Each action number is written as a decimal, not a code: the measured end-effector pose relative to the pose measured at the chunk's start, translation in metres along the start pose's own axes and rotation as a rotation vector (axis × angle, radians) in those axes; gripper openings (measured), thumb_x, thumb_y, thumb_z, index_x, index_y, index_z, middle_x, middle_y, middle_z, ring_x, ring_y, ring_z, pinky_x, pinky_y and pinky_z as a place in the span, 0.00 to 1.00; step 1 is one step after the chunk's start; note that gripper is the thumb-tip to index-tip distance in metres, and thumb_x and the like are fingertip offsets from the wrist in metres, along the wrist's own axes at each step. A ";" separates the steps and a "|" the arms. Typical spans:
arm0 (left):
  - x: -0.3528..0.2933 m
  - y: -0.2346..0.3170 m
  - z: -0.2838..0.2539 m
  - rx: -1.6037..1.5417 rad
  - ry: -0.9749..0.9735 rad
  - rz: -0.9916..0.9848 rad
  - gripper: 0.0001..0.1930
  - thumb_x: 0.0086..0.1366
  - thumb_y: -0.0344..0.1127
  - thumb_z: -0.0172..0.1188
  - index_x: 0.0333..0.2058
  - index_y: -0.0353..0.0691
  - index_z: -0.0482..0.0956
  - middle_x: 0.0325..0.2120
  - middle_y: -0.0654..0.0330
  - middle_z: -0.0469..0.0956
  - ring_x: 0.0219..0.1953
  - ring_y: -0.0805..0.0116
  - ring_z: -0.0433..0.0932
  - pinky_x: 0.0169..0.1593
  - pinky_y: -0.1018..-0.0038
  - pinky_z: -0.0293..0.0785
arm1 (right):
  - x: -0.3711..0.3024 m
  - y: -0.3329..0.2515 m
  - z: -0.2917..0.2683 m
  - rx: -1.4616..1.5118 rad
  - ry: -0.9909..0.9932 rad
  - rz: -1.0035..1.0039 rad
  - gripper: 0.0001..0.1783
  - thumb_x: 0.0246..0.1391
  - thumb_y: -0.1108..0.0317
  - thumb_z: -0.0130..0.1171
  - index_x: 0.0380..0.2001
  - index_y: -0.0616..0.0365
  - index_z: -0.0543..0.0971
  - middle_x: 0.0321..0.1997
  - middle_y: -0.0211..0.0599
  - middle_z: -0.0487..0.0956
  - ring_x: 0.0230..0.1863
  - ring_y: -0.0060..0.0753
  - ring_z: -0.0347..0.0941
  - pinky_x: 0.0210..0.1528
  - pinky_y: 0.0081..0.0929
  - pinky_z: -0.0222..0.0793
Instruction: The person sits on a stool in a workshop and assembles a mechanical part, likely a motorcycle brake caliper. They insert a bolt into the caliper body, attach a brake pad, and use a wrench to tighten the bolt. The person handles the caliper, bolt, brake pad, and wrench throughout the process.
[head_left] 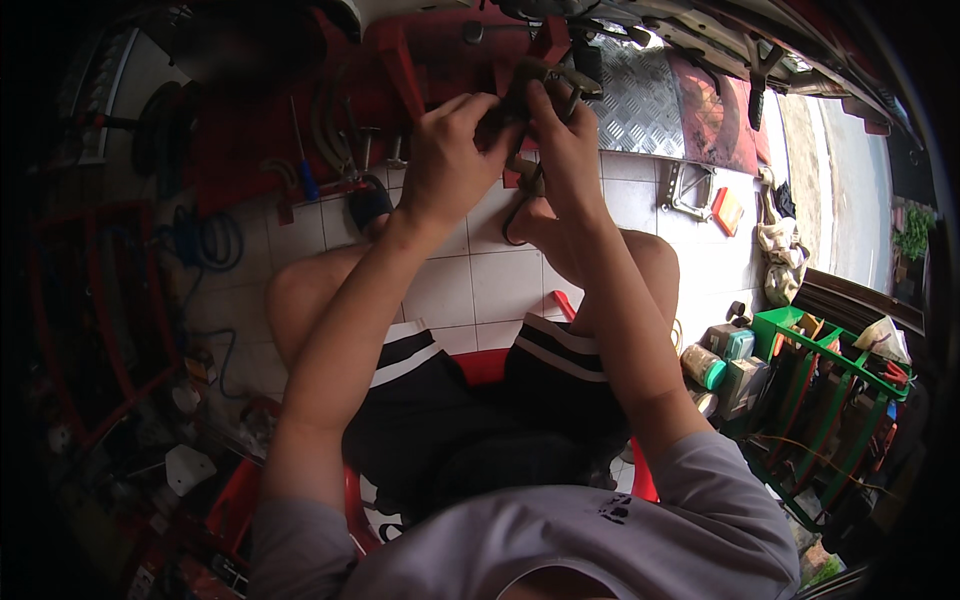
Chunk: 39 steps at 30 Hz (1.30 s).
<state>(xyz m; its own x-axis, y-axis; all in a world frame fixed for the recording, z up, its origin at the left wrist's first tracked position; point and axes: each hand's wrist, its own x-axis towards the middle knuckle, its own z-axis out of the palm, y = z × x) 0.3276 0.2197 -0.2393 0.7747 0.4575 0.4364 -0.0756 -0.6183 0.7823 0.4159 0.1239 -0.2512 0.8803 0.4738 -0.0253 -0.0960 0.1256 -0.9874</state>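
Note:
Both my arms reach forward to a dark, greasy metal part [517, 150] with a rod-like piece, held up in front of a red lift platform [240, 150]. My left hand [452, 150] is closed at its left side, the fingertips curled round it and partly hidden. Thumb up, my right hand [567, 140] grips the right side, close to a thin rod and a brownish metal end [570, 78]. Shadow hides the part's exact kind. On the platform's edge left of my hands lies a screwdriver [308, 182] with a blue handle.
Overhead at the right hangs a vehicle's underside [770, 60]. A checker-plate metal sheet [640, 100] lies on the platform. A green tool rack [800, 335], a jar with a teal lid [703, 367] and a metal bracket [688, 190] stand at the right. A blue hose [215, 240] coils at the left.

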 end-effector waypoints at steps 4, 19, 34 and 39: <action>0.001 -0.004 -0.003 0.018 -0.004 0.011 0.06 0.54 0.24 0.63 0.32 0.33 0.78 0.27 0.50 0.79 0.29 0.50 0.79 0.31 0.65 0.75 | -0.002 0.002 0.001 -0.150 -0.032 -0.150 0.13 0.60 0.64 0.57 0.35 0.65 0.79 0.24 0.28 0.77 0.24 0.15 0.68 0.24 0.20 0.64; -0.003 -0.006 -0.003 0.159 -0.019 0.097 0.08 0.52 0.22 0.63 0.33 0.34 0.80 0.28 0.53 0.79 0.28 0.53 0.79 0.31 0.67 0.75 | -0.001 0.003 0.004 -0.197 0.007 -0.150 0.13 0.59 0.64 0.57 0.32 0.66 0.79 0.17 0.28 0.74 0.19 0.15 0.67 0.21 0.20 0.62; 0.001 -0.010 -0.002 0.077 -0.024 0.085 0.04 0.55 0.26 0.64 0.30 0.33 0.80 0.25 0.51 0.80 0.26 0.53 0.80 0.29 0.68 0.75 | 0.002 0.002 0.000 -0.177 0.023 -0.101 0.13 0.59 0.63 0.57 0.33 0.66 0.78 0.22 0.29 0.76 0.23 0.17 0.67 0.25 0.21 0.63; 0.001 -0.008 -0.002 0.086 -0.025 0.036 0.04 0.56 0.26 0.63 0.30 0.33 0.80 0.25 0.51 0.80 0.26 0.53 0.80 0.28 0.68 0.74 | 0.003 0.004 0.001 -0.163 0.030 -0.150 0.14 0.59 0.63 0.57 0.33 0.66 0.78 0.20 0.29 0.75 0.22 0.16 0.66 0.24 0.21 0.63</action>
<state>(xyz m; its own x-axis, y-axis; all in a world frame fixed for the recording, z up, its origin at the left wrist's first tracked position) 0.3278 0.2258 -0.2443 0.7878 0.4186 0.4518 -0.0506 -0.6872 0.7247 0.4176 0.1269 -0.2550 0.8929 0.4335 0.1219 0.1116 0.0494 -0.9925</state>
